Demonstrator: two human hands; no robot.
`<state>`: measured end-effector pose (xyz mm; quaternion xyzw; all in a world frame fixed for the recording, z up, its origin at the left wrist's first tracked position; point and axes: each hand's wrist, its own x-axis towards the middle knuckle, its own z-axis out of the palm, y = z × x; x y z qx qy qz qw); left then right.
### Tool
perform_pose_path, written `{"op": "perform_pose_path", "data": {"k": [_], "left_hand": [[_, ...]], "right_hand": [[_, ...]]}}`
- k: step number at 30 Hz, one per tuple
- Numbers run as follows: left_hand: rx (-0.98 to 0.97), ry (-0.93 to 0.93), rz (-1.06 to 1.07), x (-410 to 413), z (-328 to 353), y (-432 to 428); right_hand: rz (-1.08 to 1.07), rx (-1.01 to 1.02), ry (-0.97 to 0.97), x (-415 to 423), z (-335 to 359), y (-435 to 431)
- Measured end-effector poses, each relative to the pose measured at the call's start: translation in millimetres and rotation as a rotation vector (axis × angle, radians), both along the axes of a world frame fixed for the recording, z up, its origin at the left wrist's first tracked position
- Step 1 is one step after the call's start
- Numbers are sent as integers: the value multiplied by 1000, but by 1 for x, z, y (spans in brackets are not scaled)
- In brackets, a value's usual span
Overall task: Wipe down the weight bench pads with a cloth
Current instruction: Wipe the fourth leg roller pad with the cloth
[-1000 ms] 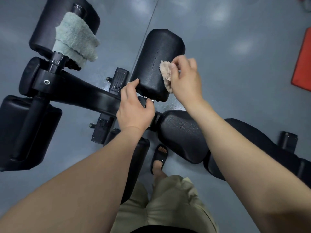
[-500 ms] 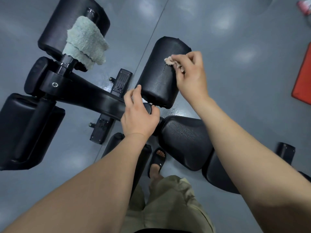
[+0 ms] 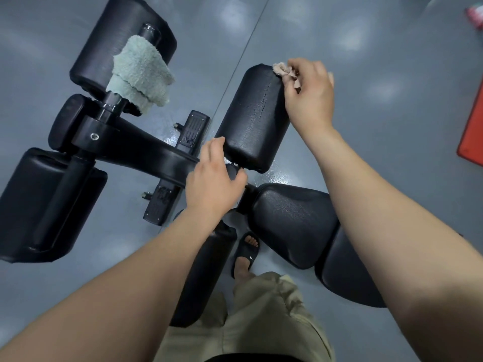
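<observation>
My right hand point(image 3: 309, 96) pinches a small beige cloth point(image 3: 282, 70) against the far top corner of a black roller pad point(image 3: 254, 118) of the weight bench. My left hand point(image 3: 213, 184) grips the black frame joint just below that pad, fingers curled against the pad's near end. The black seat pad point(image 3: 292, 220) lies under my right forearm. A second roller pad point(image 3: 122, 45) at upper left carries a folded pale green towel point(image 3: 141, 73). Another pad point(image 3: 39, 202) sits at the left edge.
The bench's black frame bar point(image 3: 146, 155) runs across the middle over a grey floor point(image 3: 366, 35). My sandalled foot point(image 3: 247, 253) stands under the bench by a lower pad. A red mat point(image 3: 473, 137) lies at the right edge.
My right hand has slid the beige cloth from the near side of the roller pad up to its far top corner. My left hand has kept its hold on the joint.
</observation>
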<state>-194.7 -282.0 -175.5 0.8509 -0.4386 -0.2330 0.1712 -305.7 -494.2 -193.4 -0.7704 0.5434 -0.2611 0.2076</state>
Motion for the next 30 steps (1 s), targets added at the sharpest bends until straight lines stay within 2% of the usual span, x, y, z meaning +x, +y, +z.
{"op": "perform_pose_path", "data": {"k": [3,6,10,14,18,23,30], "left_hand": [[-58,62,0,4,-2,5],[-132,137,105,-2,-7,6],[-89,127,118,-4,-11,3],[-63,164,139,-2,-10,5],[-57,186,127,-2,-12,4],[-64,141,108,-3,-8,4],[-106,114,86,-6,-5,6]], "right_hand": [[27,65,-38,-5,1,9],[137,90,-92,-12,2,12],[112,83,-123,-10,4,-1],[205,172,-17,-6,0,-16],[259,141,80,-3,3,-20],[281,82,101,-2,3,-9],[297,121,21,-15,-6,21]]}}
